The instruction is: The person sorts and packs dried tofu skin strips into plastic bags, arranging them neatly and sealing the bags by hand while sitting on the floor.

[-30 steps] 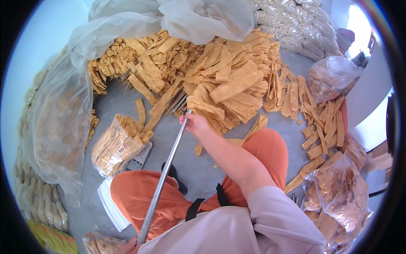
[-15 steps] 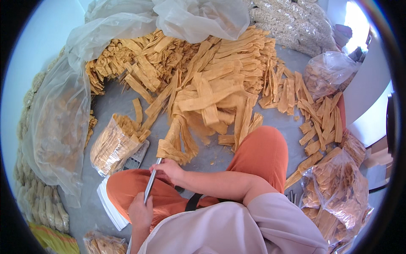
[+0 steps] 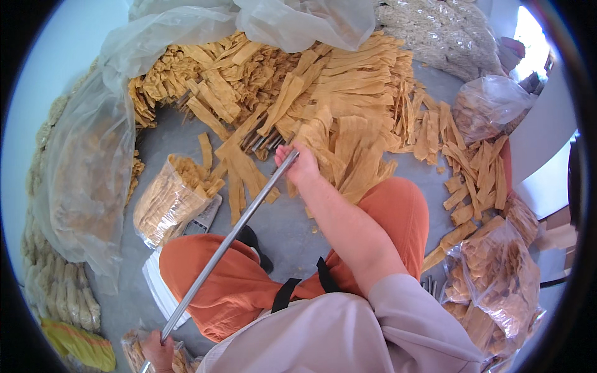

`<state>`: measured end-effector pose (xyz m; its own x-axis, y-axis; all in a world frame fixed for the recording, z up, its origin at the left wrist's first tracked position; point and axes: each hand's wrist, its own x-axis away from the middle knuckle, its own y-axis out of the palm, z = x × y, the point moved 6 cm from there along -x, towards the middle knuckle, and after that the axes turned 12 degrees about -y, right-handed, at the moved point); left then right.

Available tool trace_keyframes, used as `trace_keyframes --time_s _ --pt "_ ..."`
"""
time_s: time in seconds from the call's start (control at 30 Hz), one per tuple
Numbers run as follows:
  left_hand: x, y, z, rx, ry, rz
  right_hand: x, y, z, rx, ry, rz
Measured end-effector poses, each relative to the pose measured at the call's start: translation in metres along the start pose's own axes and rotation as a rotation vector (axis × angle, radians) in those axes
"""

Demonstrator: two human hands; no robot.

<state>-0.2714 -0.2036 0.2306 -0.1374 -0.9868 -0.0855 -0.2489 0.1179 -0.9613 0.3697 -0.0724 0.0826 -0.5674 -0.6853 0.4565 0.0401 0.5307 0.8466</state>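
Metal rod (image 3: 231, 238), two-handed grip;
right hand (image 3: 301, 166), fingers clamped round far end; left hand (image 3: 158, 353) seems wrapped lower down; likely stiff, slick; hold near ends.

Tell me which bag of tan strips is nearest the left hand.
The bottom-left strip bag, partly hidden by the left hand; the others lie clear of that hand.

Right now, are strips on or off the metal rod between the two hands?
Off: from left hand to right hand, the metal rod shows bare and shiny; tan strips lie piled beyond.
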Motion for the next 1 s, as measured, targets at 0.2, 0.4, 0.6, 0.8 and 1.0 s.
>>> trace_keyframes --time_s 0.2,0.4,0.6,0.8,1.0 --pt "0.021 0.006 -0.11 0.046 0.086 0.526 0.001 0.036 -0.109 0.131 -0.455 -0.204" --pt "-0.042 -0.05 0.0 0.172 0.115 0.707 0.098 0.102 -0.244 0.483 -1.173 -0.169" --pt "-0.129 -0.184 0.161 0.546 0.418 0.75 0.38 0.177 -0.213 1.495 -1.948 -0.862" --pt "-0.039 -0.267 0.424 1.004 1.397 0.462 0.443 0.105 -0.179 2.583 -1.303 -0.709" --pt "-0.036 -0.267 0.513 0.887 1.624 0.603 0.532 -0.016 -0.264 2.451 -0.805 -0.055"
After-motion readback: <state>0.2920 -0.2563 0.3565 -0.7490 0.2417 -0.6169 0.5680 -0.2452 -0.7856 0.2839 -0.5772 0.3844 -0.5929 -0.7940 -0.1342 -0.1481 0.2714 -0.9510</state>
